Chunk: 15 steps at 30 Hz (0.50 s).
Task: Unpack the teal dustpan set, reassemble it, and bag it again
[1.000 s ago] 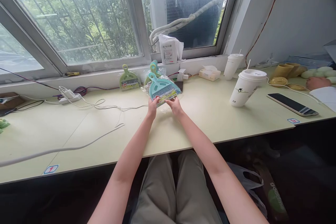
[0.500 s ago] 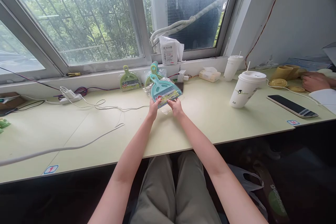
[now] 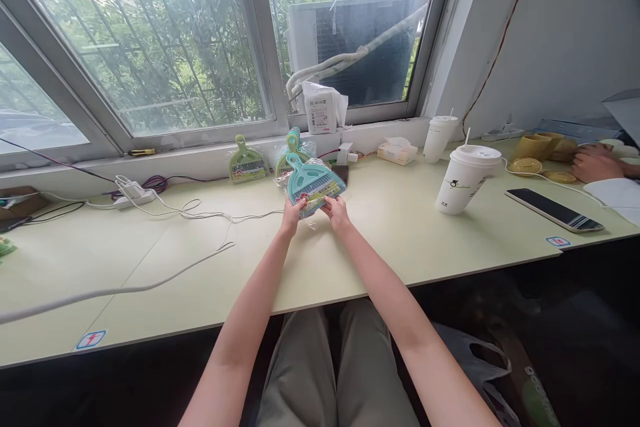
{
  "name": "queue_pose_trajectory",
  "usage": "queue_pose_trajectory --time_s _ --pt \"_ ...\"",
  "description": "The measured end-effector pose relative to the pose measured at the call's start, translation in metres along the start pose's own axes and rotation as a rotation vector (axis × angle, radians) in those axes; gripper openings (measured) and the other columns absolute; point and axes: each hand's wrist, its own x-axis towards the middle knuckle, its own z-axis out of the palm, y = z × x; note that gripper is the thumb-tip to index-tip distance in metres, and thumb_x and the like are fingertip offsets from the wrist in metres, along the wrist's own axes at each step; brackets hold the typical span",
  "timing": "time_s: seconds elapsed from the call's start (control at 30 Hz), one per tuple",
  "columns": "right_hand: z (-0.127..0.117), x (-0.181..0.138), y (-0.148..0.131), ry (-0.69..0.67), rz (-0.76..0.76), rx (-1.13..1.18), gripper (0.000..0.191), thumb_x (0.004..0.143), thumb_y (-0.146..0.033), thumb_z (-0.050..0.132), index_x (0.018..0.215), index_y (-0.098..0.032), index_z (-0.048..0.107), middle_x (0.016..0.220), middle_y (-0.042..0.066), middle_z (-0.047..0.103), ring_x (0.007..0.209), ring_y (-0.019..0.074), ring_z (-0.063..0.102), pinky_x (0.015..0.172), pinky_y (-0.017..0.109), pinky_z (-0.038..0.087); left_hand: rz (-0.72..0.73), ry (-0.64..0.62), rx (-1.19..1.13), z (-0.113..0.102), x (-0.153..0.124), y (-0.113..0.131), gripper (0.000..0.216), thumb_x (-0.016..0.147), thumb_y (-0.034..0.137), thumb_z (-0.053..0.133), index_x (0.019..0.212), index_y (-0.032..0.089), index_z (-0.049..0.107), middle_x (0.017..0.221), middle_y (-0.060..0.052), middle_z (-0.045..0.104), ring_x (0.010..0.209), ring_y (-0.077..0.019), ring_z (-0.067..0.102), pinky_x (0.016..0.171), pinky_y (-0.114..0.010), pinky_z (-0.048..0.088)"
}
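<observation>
A small teal dustpan-and-brush set in clear plastic wrap is held upright above the pale green table. My left hand pinches its lower left edge and my right hand pinches its lower right edge. Both hands are closed on the packet. Behind it, a green set and another green-and-teal set lean against the window ledge.
Two lidded paper cups with straws stand to the right, with a dark phone and another person's hand beyond. A power strip and white cables trail over the left side. Tissue packs sit on the ledge.
The packet and both hands have dropped slightly in view as my head tilted up a little. The other person's hand at far right has shifted along the table.
</observation>
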Motion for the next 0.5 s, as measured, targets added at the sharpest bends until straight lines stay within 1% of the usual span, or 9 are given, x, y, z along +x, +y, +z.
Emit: queue_pose_trajectory --time_s 0.07,0.13,0.23,0.3,0.33,0.4,0.43,0.47,0.5 --pt "-0.002 0.002 -0.002 0.018 0.008 -0.003 0.013 0.079 -0.008 0.055 0.087 -0.018 0.056 0.080 0.001 0.071 0.074 0.0133 0.070 0.078 0.028 0.060 -0.010 -0.016 0.000 0.002 -0.002 0.000 0.065 0.066 0.030 0.073 0.124 0.023 0.045 0.119 -0.012 0.061 0.090 -0.0263 0.065 0.070 -0.046 0.058" --pt "-0.004 0.005 -0.004 0.034 0.054 -0.043 0.010 0.080 -0.010 0.054 0.086 -0.017 0.058 0.074 0.002 0.071 0.072 0.0144 0.070 0.076 0.029 0.061 -0.015 -0.004 0.000 0.001 -0.002 0.001 0.065 0.066 0.028 0.073 0.125 0.024 0.045 0.120 -0.012 0.061 0.090 -0.0248 0.065 0.068 -0.043 0.059" --pt "-0.007 0.010 -0.006 -0.009 0.151 -0.187 0.008 0.079 -0.014 0.057 0.085 -0.016 0.061 0.068 0.005 0.070 0.070 0.0198 0.071 0.074 0.036 0.061 -0.077 0.055 0.006 -0.006 0.003 0.004 0.058 0.064 0.021 0.070 0.119 0.020 0.051 0.109 -0.011 0.065 0.084 -0.0233 0.066 0.064 -0.037 0.058" --pt "-0.011 0.012 -0.010 -0.018 0.139 -0.324 0.007 0.079 -0.019 0.059 0.082 -0.016 0.064 0.069 0.008 0.070 0.070 0.0245 0.071 0.073 0.042 0.061 -0.126 0.093 -0.006 -0.015 0.007 0.007 0.052 0.063 0.017 0.068 0.113 0.016 0.054 0.098 -0.010 0.066 0.078 -0.0215 0.066 0.061 -0.033 0.057" --pt "-0.014 0.012 -0.013 0.014 0.084 -0.404 0.008 0.079 -0.021 0.059 0.081 -0.016 0.065 0.071 0.009 0.070 0.071 0.0261 0.071 0.073 0.044 0.060 -0.136 0.105 -0.018 -0.020 0.009 0.008 0.050 0.063 0.015 0.067 0.111 0.015 0.054 0.093 -0.009 0.067 0.076 -0.0201 0.066 0.060 -0.031 0.056" --pt "-0.020 0.012 -0.020 0.122 -0.133 -0.574 0.012 0.081 -0.022 0.057 0.085 -0.017 0.067 0.082 0.011 0.072 0.080 0.0273 0.071 0.079 0.046 0.058 -0.134 0.133 -0.041 -0.028 0.012 0.010 0.051 0.064 0.015 0.066 0.113 0.015 0.054 0.085 -0.006 0.066 0.070 -0.0170 0.065 0.058 -0.028 0.055" --pt "-0.023 0.011 -0.023 0.158 -0.276 -0.653 0.016 0.081 -0.020 0.055 0.091 -0.018 0.068 0.095 0.011 0.071 0.091 0.0274 0.070 0.086 0.047 0.056 -0.131 0.155 -0.052 -0.031 0.014 0.011 0.051 0.065 0.015 0.066 0.114 0.016 0.054 0.083 -0.004 0.065 0.066 -0.0156 0.064 0.056 -0.027 0.054" --pt "-0.026 0.009 -0.027 0.154 -0.417 -0.726 0.024 0.081 -0.016 0.054 0.100 -0.020 0.068 0.111 0.010 0.068 0.105 0.0271 0.066 0.093 0.047 0.053 -0.130 0.179 -0.062 -0.034 0.015 0.011 0.051 0.066 0.015 0.066 0.115 0.015 0.054 0.080 -0.004 0.065 0.063 -0.0145 0.063 0.055 -0.027 0.054" --pt "-0.029 0.008 -0.029 0.112 -0.538 -0.791 0.033 0.080 -0.013 0.053 0.108 -0.024 0.066 0.127 0.008 0.062 0.120 0.0262 0.057 0.101 0.047 0.047 -0.132 0.201 -0.072 -0.036 0.016 0.011 0.049 0.067 0.015 0.065 0.114 0.015 0.054 0.079 -0.004 0.064 0.062 -0.0139 0.062 0.055 -0.026 0.054"
